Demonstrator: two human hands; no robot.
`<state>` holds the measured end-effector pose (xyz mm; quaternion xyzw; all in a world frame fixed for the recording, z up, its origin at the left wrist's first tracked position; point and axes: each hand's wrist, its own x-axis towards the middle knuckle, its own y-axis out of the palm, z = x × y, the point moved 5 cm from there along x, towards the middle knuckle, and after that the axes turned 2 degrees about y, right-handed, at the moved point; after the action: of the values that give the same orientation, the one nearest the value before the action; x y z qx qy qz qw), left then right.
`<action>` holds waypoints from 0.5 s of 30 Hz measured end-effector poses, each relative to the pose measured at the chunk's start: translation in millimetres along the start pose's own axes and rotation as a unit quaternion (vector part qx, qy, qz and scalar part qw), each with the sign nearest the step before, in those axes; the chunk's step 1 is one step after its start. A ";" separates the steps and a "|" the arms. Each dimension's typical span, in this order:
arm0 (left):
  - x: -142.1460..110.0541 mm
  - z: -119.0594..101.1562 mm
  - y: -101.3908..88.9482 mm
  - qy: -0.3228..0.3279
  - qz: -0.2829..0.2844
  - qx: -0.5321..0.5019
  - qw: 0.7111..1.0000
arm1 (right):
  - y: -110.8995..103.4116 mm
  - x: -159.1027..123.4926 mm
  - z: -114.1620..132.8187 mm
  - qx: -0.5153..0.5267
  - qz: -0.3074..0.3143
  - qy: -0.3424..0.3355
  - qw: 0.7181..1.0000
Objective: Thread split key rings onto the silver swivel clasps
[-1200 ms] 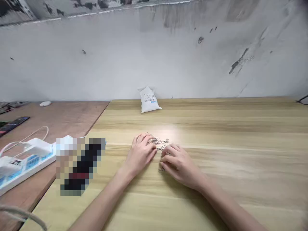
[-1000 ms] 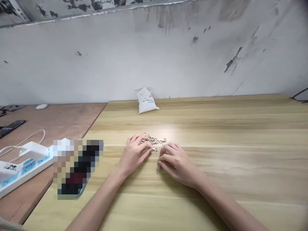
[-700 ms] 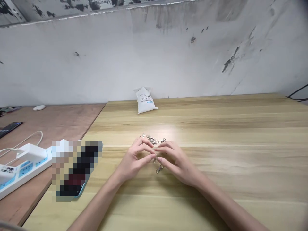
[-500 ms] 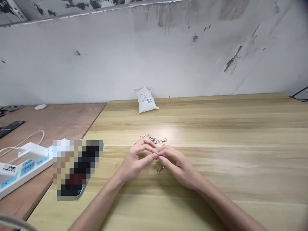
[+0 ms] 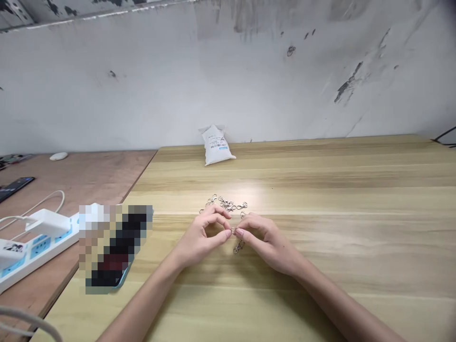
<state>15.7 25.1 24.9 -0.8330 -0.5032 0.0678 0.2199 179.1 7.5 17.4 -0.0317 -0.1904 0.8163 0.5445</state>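
Note:
My left hand [image 5: 201, 240] and my right hand [image 5: 267, 244] rest just in front of a loose heap of small silver lobster clasps [image 5: 224, 204] on the pale wooden table [image 5: 338, 190]. The fingertips of both hands meet, pinching a tiny silver ring or clasp [image 5: 233, 230] between them. Below the fingertips, another silver clasp [image 5: 238, 246] lies or dangles close to my right hand. I cannot tell whether it is joined to the pinched piece.
A white sachet [image 5: 217, 146] leans against the wall at the table's back edge. To the left are a pixelated object [image 5: 116, 247], a white power strip [image 5: 39, 247] with a charger and cables, a white mouse [image 5: 59, 156], and a dark remote [image 5: 14, 188] on a reddish board.
My hands have drawn back from the heap and risen onto their fingertips. They now meet and pinch a small piece, and the clasps in the heap are more exposed.

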 end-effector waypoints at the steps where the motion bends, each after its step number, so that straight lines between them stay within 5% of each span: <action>1: 0.2 2.6 0.3 -0.014 0.009 -0.023 1.000 | 0.7 -0.3 -0.7 0.024 0.012 0.015 1.000; 9: 1.3 -0.1 4.1 -0.010 0.033 -0.027 0.999 | 4.5 -2.7 0.7 0.155 0.070 0.077 0.982; 15: -4.3 -20.9 -4.0 0.149 -0.101 0.125 0.976 | 2.1 -0.7 -0.9 0.189 0.054 0.102 0.975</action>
<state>17.3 16.8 44.9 -0.7448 -0.5336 -0.0174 0.4003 177.7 6.4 15.7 -0.0212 0.0259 0.8582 0.5122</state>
